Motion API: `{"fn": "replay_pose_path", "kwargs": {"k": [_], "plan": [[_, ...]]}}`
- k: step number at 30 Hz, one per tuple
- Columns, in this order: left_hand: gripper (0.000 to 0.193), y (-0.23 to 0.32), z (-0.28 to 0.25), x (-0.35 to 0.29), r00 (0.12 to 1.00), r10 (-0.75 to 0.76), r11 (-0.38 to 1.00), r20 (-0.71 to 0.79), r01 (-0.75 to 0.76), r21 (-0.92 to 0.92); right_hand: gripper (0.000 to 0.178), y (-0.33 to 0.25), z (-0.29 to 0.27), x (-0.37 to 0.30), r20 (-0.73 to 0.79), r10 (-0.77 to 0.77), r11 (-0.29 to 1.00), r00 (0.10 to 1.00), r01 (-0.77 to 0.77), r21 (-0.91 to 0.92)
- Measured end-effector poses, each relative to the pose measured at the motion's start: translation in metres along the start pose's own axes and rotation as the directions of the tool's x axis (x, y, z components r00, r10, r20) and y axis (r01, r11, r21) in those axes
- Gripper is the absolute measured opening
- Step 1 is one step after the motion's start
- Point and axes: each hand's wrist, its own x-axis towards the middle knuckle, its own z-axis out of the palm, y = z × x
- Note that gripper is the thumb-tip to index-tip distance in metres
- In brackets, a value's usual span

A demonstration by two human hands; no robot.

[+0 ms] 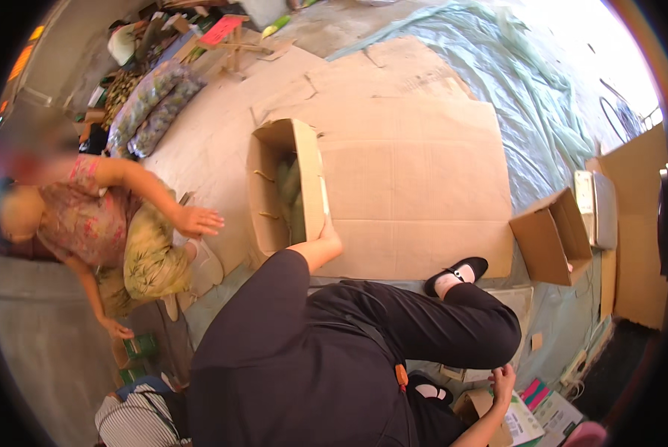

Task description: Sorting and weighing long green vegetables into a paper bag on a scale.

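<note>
A tall open cardboard box (309, 179) stands before me on flattened cardboard. Long, pale green, rounded things (291, 190) lie inside it; their kind is unclear. Two short yellowish cords (264, 176) show on its inner left side. My left hand (326, 237) is closed against the box's near right side, some fingers hidden by the wall. Down by my bent right knee, my right hand (504, 381) hangs with loosely bent fingers, apart, and nothing visible in them. Below it are a small open carton (474, 406) and printed white-and-green packages (524, 421).
A person (99, 216) sits at left, one hand stretched toward the box, the other at green packages (140, 345). Flat cardboard (416, 179) covers the floor; blue-green sheeting (531, 112) lies beyond. Another open carton (550, 237) stands right. Filled patterned sacks (155, 108) lie far left.
</note>
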Motion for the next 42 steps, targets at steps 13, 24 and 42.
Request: {"fn": "replay_pose_path", "kwargs": {"k": [13,24,42], "plan": [[0.031,0.017,-0.104,-0.017,0.74,0.401,0.472,-0.54,-0.672,-0.57,0.033,0.01,-0.007,-0.019,-0.194,-0.177,0.972,0.965,0.139,-0.192],[0.024,0.04,-0.289,-0.078,0.503,0.23,0.011,-0.833,-0.857,-0.515,0.032,0.047,-0.026,-0.069,-0.399,-0.036,0.993,0.916,-0.011,-0.115],[0.022,0.216,-0.445,-0.318,-0.185,0.665,-0.035,-0.723,-0.976,0.217,0.036,0.169,-0.053,-0.202,-0.345,0.93,0.154,0.131,0.712,0.685]]}}
